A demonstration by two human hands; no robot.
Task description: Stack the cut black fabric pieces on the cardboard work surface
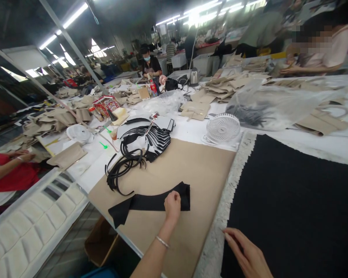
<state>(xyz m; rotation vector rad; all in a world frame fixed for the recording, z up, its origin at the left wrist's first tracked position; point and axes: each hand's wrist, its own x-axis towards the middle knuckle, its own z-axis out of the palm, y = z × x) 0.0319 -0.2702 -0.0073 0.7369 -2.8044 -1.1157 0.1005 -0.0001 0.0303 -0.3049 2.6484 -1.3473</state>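
Two hands at a crowded worktable: left hand (173, 204), fingers curled, presses on a curved black piece (146, 202) lying on tan board (197, 166); right hand (247, 253) rests open at the black sheet's (295, 208) edge, straps (123, 168) beyond.

- I see long white fluorescent ceiling tubes (74, 16) overhead (blown out far back).
- A long white-topped worktable (307, 141) crosses the hall.
- Grey tiled floor (65, 256) below.

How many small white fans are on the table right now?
2. One white fan stands just past the far edge of the tan sheet. The other fan lies far left, beside the beige cut pieces. More may be hidden among the piles.
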